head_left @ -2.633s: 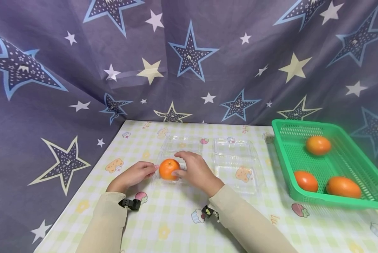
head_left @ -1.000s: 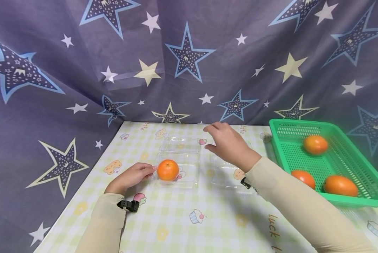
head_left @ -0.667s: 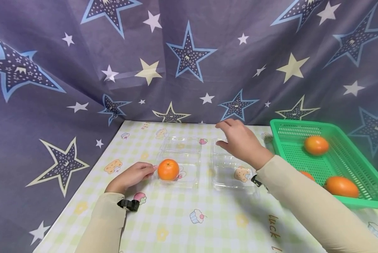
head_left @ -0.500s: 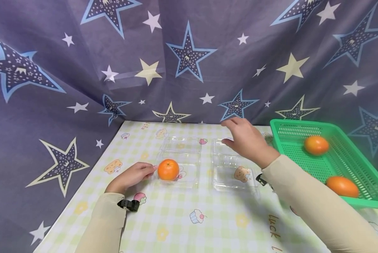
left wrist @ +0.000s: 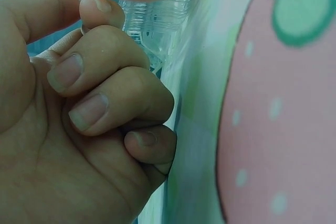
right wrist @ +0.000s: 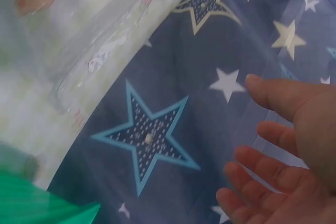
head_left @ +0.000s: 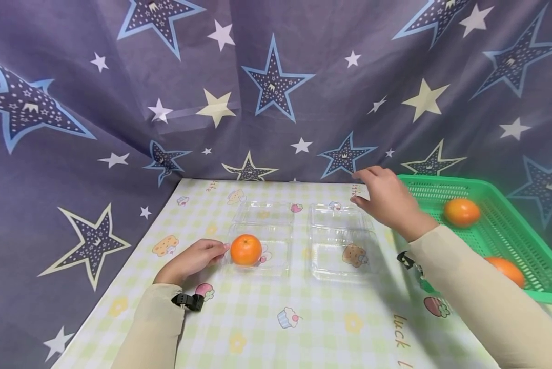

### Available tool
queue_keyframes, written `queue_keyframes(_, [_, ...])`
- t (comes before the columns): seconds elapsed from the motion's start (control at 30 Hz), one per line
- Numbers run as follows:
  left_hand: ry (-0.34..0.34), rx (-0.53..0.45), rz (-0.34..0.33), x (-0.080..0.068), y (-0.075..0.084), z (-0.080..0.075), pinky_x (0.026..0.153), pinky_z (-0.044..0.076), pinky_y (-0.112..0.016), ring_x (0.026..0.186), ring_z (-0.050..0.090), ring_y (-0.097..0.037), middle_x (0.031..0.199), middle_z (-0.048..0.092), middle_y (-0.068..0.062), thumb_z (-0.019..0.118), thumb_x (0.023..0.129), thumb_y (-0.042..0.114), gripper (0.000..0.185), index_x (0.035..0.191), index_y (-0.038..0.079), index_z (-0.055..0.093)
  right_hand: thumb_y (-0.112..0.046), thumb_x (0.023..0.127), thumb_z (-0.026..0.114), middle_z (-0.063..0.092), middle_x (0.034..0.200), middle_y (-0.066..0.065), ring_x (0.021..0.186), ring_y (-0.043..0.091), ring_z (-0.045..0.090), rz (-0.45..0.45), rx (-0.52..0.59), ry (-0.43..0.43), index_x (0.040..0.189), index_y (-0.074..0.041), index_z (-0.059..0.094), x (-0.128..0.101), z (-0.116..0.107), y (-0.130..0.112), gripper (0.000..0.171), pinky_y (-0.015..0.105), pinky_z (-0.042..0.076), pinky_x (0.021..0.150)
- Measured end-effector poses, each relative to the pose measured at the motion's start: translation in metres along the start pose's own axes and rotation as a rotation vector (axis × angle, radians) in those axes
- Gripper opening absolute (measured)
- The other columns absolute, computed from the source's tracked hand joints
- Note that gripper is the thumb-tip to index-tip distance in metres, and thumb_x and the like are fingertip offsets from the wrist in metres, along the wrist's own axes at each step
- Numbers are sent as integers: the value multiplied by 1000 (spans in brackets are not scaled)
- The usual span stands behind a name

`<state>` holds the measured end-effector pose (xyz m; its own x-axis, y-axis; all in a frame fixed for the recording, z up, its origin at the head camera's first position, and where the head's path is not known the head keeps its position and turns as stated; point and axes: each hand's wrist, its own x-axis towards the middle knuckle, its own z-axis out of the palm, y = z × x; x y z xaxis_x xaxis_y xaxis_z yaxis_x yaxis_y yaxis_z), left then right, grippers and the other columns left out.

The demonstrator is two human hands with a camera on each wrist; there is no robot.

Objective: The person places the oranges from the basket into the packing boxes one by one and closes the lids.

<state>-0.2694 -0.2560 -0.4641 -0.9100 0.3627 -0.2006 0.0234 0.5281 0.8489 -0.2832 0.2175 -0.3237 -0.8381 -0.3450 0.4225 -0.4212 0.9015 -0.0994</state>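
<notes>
Now, right hand (head_left: 388,202) in air, fingers spread loose, holding nothing, between empty clear clamshell (head_left: 342,241) and green basket (head_left: 525,241). Nearest orange in basket (head_left: 462,211) lies just right of palm, near far rim; second one (head_left: 504,269) nearer, beyond forearm. Left hand (head_left: 190,259) pinches edge of left clamshell (head_left: 276,256), orange inside (head_left: 246,249). Open room above basket; rim rises between hand and fruit.

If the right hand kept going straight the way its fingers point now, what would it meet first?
The right hand is open above the table, fingers pointing to the far left, toward the star-print cloth. Nothing seems to lie between, so it would probably meet the cloth first, passing over the empty clear box; depth is hard to judge.
</notes>
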Motion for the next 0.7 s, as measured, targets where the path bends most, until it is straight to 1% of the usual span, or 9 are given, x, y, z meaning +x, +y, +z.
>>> queue_keyframes(0.33, [0, 2, -7, -3, 3, -1, 63, 32, -29, 58, 34, -15, 64, 38, 1, 54, 107, 41, 48, 75, 5, 50, -25, 88, 83, 62, 132, 24, 124, 45, 56, 87, 13, -5, 130, -2, 64, -11, -11, 32, 52, 62, 45, 104])
queue_keyframes(0.6, [10, 7, -9, -5, 7, 0, 63, 32, -30, 59, 35, -16, 65, 39, 0, 53, 107, 41, 49, 78, 2, 50, -23, 88, 82, 58, 134, 29, 125, 50, 52, 152, 9, -26, 130, 1, 62, -18, -20, 52, 53, 66, 42, 104])
queue_keyframes(0.7, [15, 15, -16, -4, 7, 0, 63, 32, -31, 60, 35, -16, 65, 39, 0, 52, 108, 42, 49, 78, 4, 50, -22, 89, 81, 57, 137, 29, 127, 51, 51, 163, 7, -23, 131, 1, 62, -23, -24, 61, 51, 67, 41, 105])
